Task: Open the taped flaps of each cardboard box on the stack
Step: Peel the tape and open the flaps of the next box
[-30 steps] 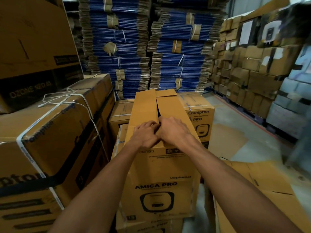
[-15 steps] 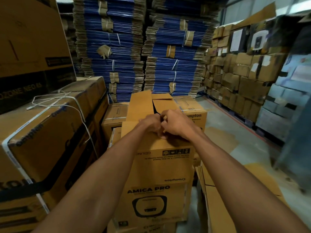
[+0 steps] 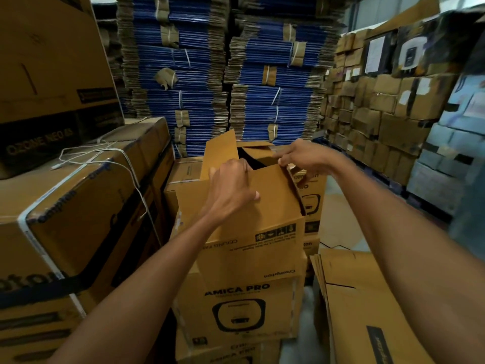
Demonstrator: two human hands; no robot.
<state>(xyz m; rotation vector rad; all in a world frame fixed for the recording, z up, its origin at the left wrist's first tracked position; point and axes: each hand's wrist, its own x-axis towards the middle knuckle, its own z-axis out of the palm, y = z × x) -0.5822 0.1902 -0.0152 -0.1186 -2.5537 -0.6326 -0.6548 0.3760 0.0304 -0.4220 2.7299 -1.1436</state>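
Note:
A brown Crompton cardboard box (image 3: 252, 248) sits upside down on top of an AMICA PRO box (image 3: 236, 311) in the stack straight ahead. Its top flaps are parted and a dark gap (image 3: 252, 160) shows inside. My left hand (image 3: 232, 189) grips the upper edge of the near flap, fingers curled over it. My right hand (image 3: 304, 156) pinches the right flap at the box's far right corner. The left flap (image 3: 220, 151) stands upright behind my left hand.
Large strapped Crompton cartons (image 3: 78, 206) stand close on the left with loose white strapping on top. Flattened cartons (image 3: 367, 298) lie at the lower right. Bundles of blue flat cardboard (image 3: 223, 74) rise behind, and stacked boxes (image 3: 380, 114) line the right wall.
My hands, together at the centre seam before, have pulled apart; the flaps have split open and the dark inside shows. The right hand moved right and back, the left hand stayed on the near flap.

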